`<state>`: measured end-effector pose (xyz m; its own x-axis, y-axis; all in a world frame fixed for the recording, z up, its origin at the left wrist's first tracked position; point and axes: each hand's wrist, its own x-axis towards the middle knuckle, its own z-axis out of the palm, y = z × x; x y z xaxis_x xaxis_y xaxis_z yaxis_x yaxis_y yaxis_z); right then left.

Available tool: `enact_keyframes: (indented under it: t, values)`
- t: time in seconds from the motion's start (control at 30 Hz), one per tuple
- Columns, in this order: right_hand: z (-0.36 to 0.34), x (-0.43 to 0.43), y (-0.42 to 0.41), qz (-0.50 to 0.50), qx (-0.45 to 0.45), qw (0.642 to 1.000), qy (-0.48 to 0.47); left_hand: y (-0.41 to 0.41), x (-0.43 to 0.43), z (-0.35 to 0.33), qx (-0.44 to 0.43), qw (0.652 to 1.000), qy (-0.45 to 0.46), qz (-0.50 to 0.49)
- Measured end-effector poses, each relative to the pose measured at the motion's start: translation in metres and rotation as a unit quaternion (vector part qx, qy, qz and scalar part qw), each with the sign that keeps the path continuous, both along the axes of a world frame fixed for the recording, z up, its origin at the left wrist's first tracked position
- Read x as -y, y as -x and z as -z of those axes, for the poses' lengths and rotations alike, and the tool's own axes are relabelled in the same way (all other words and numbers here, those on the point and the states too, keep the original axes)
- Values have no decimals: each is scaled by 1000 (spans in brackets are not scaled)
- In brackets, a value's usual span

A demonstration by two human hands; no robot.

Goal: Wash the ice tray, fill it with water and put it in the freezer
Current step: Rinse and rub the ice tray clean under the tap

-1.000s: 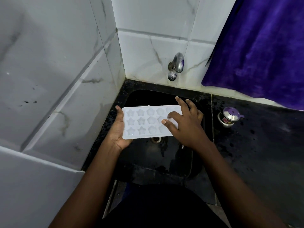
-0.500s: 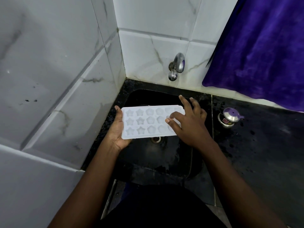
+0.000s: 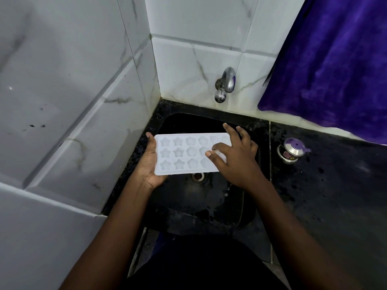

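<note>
Tap (image 3: pixel 225 84) behind ice tray (image 3: pixel 184 153); sink (image 3: pixel 199 197) below; steel pot (image 3: pixel 293 152) right.

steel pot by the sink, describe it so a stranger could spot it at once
Find the black sink under the wall tap. On the dark counter right of it stands a small steel pot. Unlike the white tray held over the sink, it is round, shiny and purple-lidded.

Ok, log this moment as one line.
ice tray: held over sink | left hand: grips left end | right hand: fingers on right cells | tap: no stream visible
</note>
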<state>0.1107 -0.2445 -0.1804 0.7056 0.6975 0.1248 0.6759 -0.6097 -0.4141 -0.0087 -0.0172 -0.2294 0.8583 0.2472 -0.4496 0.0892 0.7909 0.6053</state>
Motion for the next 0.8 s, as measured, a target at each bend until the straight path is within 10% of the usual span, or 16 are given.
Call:
enact_keyframes:
  t: [0.8]
  values:
    - [-1,24,-16,45,-23,998,-38,9,-1,-2,-12,1000,9,-23]
